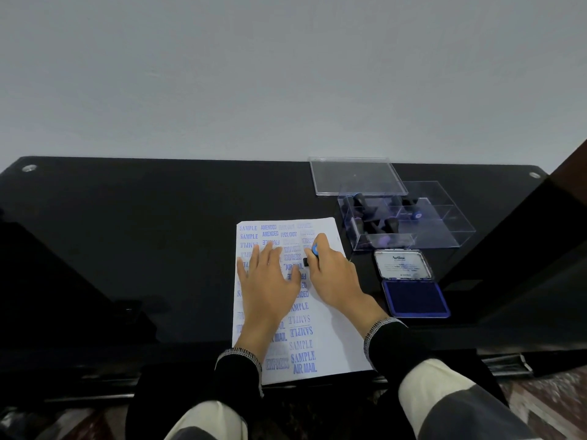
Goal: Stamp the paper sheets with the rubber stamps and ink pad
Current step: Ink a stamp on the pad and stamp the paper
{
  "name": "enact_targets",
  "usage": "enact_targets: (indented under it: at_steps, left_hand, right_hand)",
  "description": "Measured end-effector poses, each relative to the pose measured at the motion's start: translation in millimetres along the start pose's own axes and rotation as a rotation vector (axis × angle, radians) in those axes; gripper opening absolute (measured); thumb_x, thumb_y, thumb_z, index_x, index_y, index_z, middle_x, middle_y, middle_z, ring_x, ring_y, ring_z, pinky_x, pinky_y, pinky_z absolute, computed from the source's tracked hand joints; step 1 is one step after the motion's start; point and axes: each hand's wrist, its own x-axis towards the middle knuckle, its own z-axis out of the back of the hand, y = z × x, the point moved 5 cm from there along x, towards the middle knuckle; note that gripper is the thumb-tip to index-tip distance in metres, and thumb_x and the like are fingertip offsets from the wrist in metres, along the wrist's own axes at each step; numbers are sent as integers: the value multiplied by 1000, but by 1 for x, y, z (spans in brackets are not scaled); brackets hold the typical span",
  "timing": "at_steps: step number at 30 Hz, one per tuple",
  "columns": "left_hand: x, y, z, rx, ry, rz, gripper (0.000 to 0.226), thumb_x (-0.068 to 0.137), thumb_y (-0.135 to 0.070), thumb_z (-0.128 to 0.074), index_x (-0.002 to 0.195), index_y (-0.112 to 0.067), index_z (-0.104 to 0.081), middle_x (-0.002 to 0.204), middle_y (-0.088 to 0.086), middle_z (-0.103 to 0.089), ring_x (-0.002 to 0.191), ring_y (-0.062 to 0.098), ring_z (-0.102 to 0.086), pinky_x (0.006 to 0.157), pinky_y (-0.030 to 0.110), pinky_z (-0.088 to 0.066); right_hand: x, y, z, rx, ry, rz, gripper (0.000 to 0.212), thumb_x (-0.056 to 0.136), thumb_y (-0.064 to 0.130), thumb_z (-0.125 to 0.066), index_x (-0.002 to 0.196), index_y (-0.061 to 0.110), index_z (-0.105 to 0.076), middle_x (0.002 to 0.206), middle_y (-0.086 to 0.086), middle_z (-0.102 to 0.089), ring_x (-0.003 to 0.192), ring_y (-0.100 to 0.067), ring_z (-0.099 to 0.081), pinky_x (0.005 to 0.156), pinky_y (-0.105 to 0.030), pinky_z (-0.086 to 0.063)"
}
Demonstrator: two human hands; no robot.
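Note:
A white paper sheet (330, 331) lies on the black table, covered with several blue stamp prints such as SAMPLE, AIR MAIL and EXPRESS. My left hand (270, 281) rests flat on the sheet with straight, spread fingers. My right hand (333, 274) grips a rubber stamp (313, 254) with a blue-capped handle and holds it down on the upper right part of the sheet. The open ink pad (414, 298), blue with its lid raised behind it, sits to the right of the paper.
A clear plastic box (444, 223) with several dark stamps inside stands behind the ink pad, and its clear lid (355, 176) lies further back. The black glass table (127, 233) meets a pale wall. A dark panel (556, 249) rises on the right.

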Motion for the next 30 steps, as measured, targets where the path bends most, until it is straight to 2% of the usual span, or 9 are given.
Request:
enact_targets:
  at_steps: [5, 9, 12, 16, 20, 30]
  left_hand:
    - [0, -1, 2, 3, 3, -3, 59, 96, -52, -39, 146, -21, -35, 157, -5, -25, 148, 16, -8, 118, 43, 6]
    - [0, -1, 2, 6, 8, 1, 60, 96, -52, -39, 147, -21, -34, 158, -5, -24, 148, 16, -8, 118, 44, 6]
    - [0, 0, 0, 7, 11, -1, 60, 96, -53, -38, 147, -22, -34, 158, -5, -24, 148, 16, -8, 118, 44, 6]
    - [1, 0, 0, -3, -1, 4, 60, 96, -52, -39, 147, -21, -35, 157, -6, -25, 148, 15, -8, 118, 44, 6]
    - [1, 1, 0, -5, -7, 4, 59, 95, -51, -40, 146, -21, -37, 157, -5, -26, 148, 15, -9, 118, 43, 6]
    - [0, 0, 1, -3, 3, 4, 59, 96, -52, -39, 146, -22, -36, 157, -6, -26, 148, 15, -8, 118, 43, 7]
  right_hand:
    - [23, -1, 2, -3, 148, -82, 15, 101, 32, -35, 95, 18, -32, 76, -1, -52, 66, -25, -48, 61, -34, -36]
    - [34, -2, 3, 3, 219, -130, 16, 100, 30, -35, 93, 16, -36, 77, -1, -51, 71, -27, -49, 63, -36, -37]
    - [30, -1, 3, -9, 184, -118, 15, 101, 31, -35, 95, 17, -35, 80, -3, -54, 69, -26, -50, 62, -36, -38]
    - [11, 2, 3, -27, 91, -62, 14, 102, 32, -34, 96, 20, -29, 71, 5, -49, 55, -12, -44, 49, -30, -29]
    - [0, 3, 1, -24, 15, -36, 15, 102, 33, -33, 95, 21, -28, 71, 4, -53, 56, -15, -47, 46, -26, -27]
    - [26, 0, 3, -33, 150, -93, 13, 101, 31, -35, 96, 20, -32, 81, -2, -52, 69, -25, -48, 61, -34, -35]
